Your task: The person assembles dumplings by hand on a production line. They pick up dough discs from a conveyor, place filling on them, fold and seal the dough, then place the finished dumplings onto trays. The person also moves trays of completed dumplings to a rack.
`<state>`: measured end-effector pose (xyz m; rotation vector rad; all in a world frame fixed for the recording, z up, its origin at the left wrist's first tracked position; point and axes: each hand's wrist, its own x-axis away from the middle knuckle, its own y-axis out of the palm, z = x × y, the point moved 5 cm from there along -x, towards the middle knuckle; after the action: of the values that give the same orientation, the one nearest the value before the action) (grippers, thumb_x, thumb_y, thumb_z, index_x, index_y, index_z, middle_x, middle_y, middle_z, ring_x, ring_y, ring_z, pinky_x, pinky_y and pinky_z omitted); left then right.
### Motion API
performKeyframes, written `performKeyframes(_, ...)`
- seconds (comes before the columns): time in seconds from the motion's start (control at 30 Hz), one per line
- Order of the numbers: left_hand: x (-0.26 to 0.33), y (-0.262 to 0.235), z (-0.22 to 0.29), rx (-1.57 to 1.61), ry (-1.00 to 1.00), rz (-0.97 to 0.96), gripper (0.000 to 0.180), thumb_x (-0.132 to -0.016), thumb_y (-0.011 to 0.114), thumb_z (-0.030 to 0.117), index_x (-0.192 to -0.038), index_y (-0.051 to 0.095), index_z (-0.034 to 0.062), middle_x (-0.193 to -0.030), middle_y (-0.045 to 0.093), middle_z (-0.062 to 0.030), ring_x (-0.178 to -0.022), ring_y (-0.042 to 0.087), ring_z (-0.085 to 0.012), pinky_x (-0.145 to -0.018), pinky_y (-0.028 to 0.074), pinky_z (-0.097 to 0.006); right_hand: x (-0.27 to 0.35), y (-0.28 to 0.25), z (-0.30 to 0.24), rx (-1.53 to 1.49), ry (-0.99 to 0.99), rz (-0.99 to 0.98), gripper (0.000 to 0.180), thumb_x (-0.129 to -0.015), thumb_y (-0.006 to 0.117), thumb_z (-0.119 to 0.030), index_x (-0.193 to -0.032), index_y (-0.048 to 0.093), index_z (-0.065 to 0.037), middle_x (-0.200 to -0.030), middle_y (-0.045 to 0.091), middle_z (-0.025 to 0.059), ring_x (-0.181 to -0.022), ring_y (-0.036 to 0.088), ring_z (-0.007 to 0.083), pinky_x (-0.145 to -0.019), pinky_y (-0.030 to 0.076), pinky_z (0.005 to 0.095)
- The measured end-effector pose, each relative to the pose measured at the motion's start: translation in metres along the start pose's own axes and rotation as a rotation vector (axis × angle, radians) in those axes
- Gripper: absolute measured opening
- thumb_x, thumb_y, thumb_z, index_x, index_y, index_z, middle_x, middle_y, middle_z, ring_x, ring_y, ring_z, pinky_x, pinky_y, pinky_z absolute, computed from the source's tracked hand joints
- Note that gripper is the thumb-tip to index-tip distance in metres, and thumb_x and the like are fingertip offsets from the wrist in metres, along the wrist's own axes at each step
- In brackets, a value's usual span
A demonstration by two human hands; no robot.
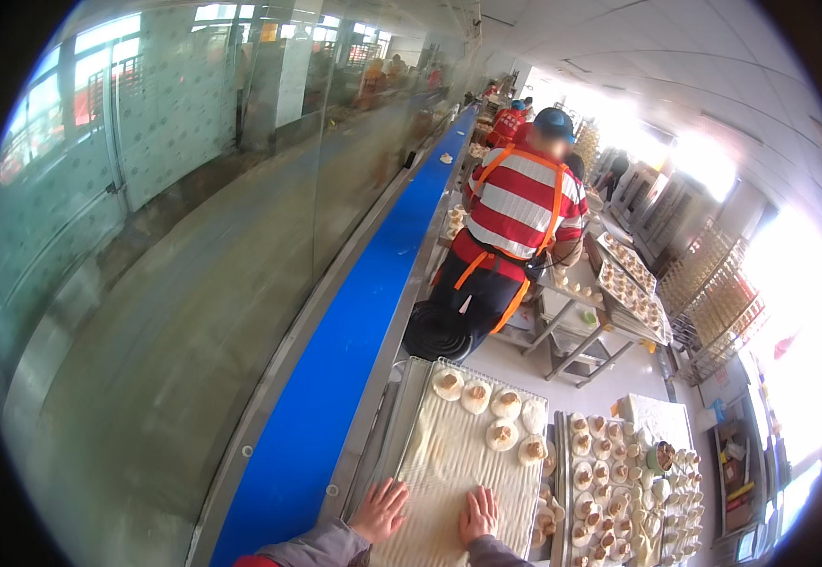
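Note:
My left hand (381, 510) lies with fingers spread at the near left side of a tray lined with a pale, rippled cloth (458, 463). Flat on the same cloth, toward its right side, rests my right hand (479, 515), fingers stretched out. Neither hand holds anything. Several round dough pieces (501, 435) sit at the tray's far end, beyond both hands; most carry a brown topping or filling, while one white dough piece (534, 414) at the right shows none.
A blue conveyor belt (316, 378) runs along the left beside a glass partition (193, 283). More filled dough pieces cover trays (609, 491) at right, around a small bowl (659, 457). Ahead stands a co-worker (521, 203) in a striped top, beside a black round stool (437, 329).

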<state>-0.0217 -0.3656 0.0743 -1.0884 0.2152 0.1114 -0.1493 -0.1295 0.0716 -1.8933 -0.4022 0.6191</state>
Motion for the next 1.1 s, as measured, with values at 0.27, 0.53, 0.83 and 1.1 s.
performKeyframes(0.27, -0.002, 0.002, 0.004, 0.045, 0.045, 0.061, 0.065, -0.085, 0.065, 0.027, -0.144, 0.047, 0.0041, -0.154, 0.038, -0.0151, -0.141, 0.031, -0.0461, -0.111, 0.027, -0.065, -0.004, -0.009, -0.005, 0.029, 0.021, -0.006, 0.051, -0.082, 0.062, -0.018, -0.131, 0.06, -0.007, -0.146, 0.048, 0.0209, -0.139, 0.04, 0.0412, -0.114, 0.034, 0.053)
performKeyframes(0.53, -0.007, 0.014, 0.002, -0.07, 0.024, -0.062, 0.068, -0.087, 0.063, 0.029, -0.146, 0.043, 0.0016, -0.159, 0.032, -0.0153, -0.149, 0.021, -0.0434, -0.119, 0.015, -0.061, -0.002, -0.014, 0.0, -0.059, 0.046, 0.042, 0.051, -0.083, 0.064, -0.017, -0.134, 0.059, -0.011, -0.151, 0.046, 0.0157, -0.144, 0.038, 0.0357, -0.117, 0.032, 0.0499)
performKeyframes(0.83, -0.023, -0.002, 0.013, -0.164, -0.042, -0.244, 0.066, -0.086, 0.067, 0.021, -0.144, 0.044, 0.0008, -0.155, 0.036, -0.0168, -0.149, 0.022, -0.0411, -0.12, 0.017, -0.058, 0.044, -0.052, 0.055, -0.777, 0.303, 0.107, 0.047, -0.087, 0.062, 0.001, -0.133, 0.059, -0.009, -0.135, 0.059, 0.0153, -0.125, 0.056, 0.0325, -0.104, 0.046, 0.0396)
performKeyframes(1.1, -0.078, 0.007, 0.131, -0.003, 0.017, -0.137, 0.037, -0.085, 0.064, 0.001, -0.122, 0.059, 0.0021, -0.142, 0.049, -0.0165, -0.139, 0.039, -0.0398, -0.113, 0.033, -0.053, 0.253, -0.151, 0.258, -0.69, 0.96, 0.555, 0.034, -0.089, 0.052, 0.012, -0.118, 0.065, -0.002, -0.102, 0.073, 0.0099, -0.09, 0.07, 0.0162, -0.077, 0.055, 0.0286)
